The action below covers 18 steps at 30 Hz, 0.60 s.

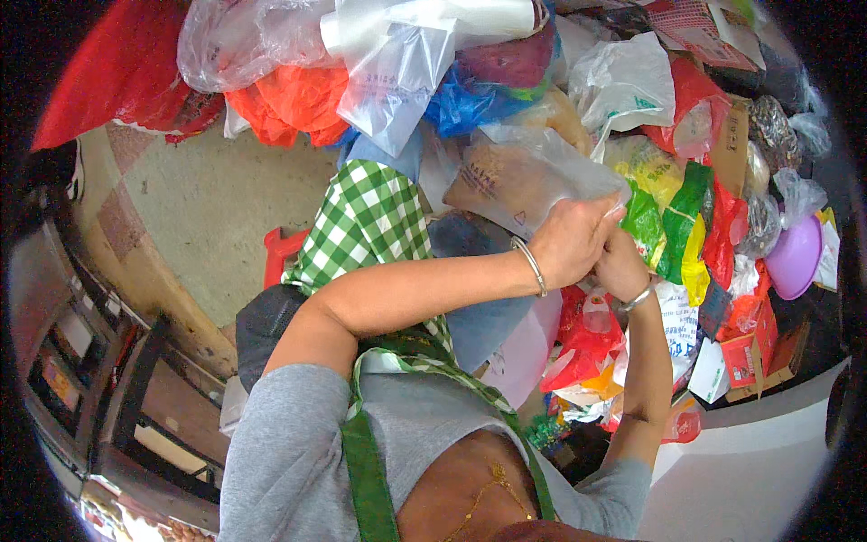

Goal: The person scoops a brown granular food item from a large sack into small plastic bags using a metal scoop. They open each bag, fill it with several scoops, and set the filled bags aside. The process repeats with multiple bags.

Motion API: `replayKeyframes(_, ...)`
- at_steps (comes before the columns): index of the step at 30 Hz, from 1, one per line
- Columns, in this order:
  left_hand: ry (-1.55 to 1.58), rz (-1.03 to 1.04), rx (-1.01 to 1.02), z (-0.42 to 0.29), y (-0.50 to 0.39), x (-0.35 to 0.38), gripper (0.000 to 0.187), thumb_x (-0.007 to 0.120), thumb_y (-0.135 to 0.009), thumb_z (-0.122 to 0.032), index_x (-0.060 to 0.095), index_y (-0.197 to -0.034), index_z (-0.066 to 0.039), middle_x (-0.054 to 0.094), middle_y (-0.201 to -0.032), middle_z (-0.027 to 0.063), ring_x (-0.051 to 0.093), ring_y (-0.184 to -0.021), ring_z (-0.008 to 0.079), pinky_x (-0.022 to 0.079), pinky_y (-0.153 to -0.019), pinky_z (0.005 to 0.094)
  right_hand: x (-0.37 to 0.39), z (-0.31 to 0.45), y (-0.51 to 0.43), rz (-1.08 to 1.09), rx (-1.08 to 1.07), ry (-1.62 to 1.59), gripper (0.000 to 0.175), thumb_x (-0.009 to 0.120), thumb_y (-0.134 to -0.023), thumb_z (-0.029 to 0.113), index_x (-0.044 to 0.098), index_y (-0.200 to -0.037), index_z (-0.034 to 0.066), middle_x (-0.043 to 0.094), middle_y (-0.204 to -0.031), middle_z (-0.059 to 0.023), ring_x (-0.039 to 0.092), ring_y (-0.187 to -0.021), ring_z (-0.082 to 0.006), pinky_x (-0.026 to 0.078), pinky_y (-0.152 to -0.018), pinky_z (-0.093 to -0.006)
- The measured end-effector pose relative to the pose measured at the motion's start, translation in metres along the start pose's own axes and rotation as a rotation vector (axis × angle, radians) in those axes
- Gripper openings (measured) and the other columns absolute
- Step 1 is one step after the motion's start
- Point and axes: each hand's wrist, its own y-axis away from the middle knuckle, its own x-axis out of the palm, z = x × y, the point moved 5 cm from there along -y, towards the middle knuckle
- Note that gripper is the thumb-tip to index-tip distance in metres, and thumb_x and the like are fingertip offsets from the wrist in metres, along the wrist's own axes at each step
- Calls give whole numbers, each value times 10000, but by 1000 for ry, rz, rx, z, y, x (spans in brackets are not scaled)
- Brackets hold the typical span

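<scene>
My left hand [572, 237] and my right hand [621, 267] press together at the gathered top edge of a translucent plastic bag [508, 177]. The bag bears print and has something light brown in it; it lies to the upper left of my hands, over my lap. Fingers of both hands are curled and partly hide each other and the bag's edge. Just right of my hands is a green and yellow plastic package [684, 223]. Below them lies a red plastic bag [588, 332].
Heaped bags surround the work: a white plastic bag [623, 85], an orange-red bag [291, 101] and a white roll [494, 20]. A purple bowl-like object [794, 257] and a red box [745, 359] stand at right. A red plastic stool [274, 254] shows beside my apron.
</scene>
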Motion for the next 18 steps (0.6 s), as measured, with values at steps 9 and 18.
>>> replayKeyframes(9, 82, 5, -18, 0, 9, 0, 241, 422, -881, -187, 508, -788, 19, 515, -655, 251, 518, -640, 412, 408, -546, 425, -9, 9, 18, 70, 123, -119, 254, 461, -790, 182, 579, -821, -41, 584, -771, -241, 569, -735, -384, 431, -680, -441)
replayKeyframes(18, 150, -23, -119, 23, 22, 7, 323, 411, -910, -243, 524, -763, 21, 442, -548, 112, 394, -512, 131, 378, -486, 321, 2, -9, 27, 46, 135, -90, 279, 467, -760, 203, 596, -722, -41, 571, -723, -250, 567, -692, -384, 440, -666, -440)
